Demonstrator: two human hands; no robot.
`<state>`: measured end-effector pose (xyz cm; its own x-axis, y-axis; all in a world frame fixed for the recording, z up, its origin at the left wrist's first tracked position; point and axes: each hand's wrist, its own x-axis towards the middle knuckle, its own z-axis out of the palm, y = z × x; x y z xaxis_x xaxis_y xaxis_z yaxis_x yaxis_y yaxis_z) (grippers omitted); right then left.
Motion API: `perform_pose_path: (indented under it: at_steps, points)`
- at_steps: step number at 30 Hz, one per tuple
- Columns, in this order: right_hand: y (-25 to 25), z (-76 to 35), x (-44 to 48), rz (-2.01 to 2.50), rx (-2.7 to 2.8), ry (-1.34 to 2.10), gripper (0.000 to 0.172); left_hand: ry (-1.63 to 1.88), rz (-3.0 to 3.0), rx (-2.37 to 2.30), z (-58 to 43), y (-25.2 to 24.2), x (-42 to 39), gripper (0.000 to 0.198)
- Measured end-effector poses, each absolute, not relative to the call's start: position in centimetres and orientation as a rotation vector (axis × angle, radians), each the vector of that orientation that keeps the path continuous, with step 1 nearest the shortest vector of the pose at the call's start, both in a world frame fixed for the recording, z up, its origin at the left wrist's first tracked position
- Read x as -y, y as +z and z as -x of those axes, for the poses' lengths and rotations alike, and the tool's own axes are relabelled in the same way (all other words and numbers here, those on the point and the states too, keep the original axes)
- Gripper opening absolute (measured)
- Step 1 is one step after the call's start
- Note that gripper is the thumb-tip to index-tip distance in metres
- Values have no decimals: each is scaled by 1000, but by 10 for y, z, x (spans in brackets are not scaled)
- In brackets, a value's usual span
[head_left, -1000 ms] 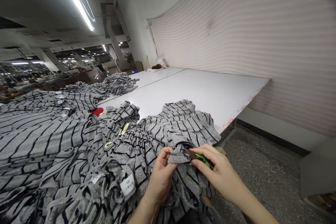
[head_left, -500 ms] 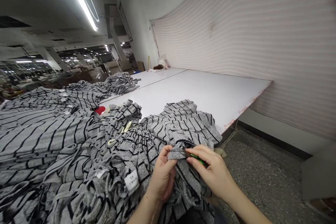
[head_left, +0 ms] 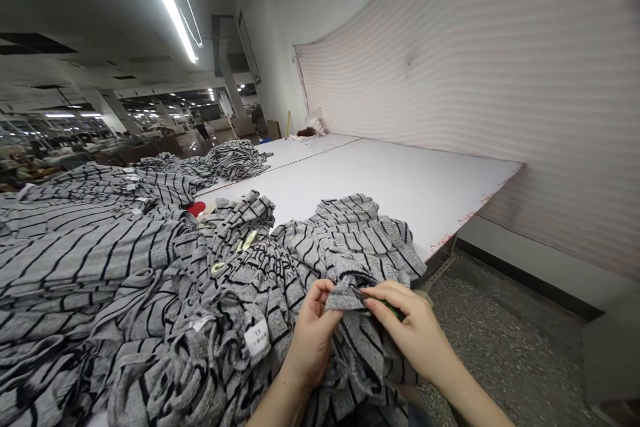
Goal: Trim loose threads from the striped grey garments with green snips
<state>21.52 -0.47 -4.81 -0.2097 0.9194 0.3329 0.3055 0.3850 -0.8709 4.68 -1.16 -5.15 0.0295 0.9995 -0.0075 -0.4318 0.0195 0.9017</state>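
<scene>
Left to right: stacked grey striped knit garments (head_left: 75, 260) lay heaped across the table, a white XL label (head_left: 257, 337) showing on the near pile. Left hand (head_left: 314, 340): fingers curled, pinching the fold of grey striped knit (head_left: 345, 293) against the thumb. Right hand (head_left: 415, 330): fingers pressed together at that fold, apparently pinching a small green-handled tool (head_left: 387, 307), mostly hidden behind the knit. Tool tip not visible, so contact with the cloth was unclear. White cutting table (head_left: 400, 193) ran beyond, its edge just past the right hand, speckled concrete floor (head_left: 500, 347) below. Risks: if the tool was a snip, a slipped fold could nick the knit. Loose cloth near the table edge could drag the heap floorward.
</scene>
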Motion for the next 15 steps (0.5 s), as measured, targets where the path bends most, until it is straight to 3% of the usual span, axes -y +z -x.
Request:
perform_pose_path:
  at_steps: [15]
  points:
    - [-26,-227,4,1131,1917,873,20,1141,-1376,-1052,-41,-40,7,10]
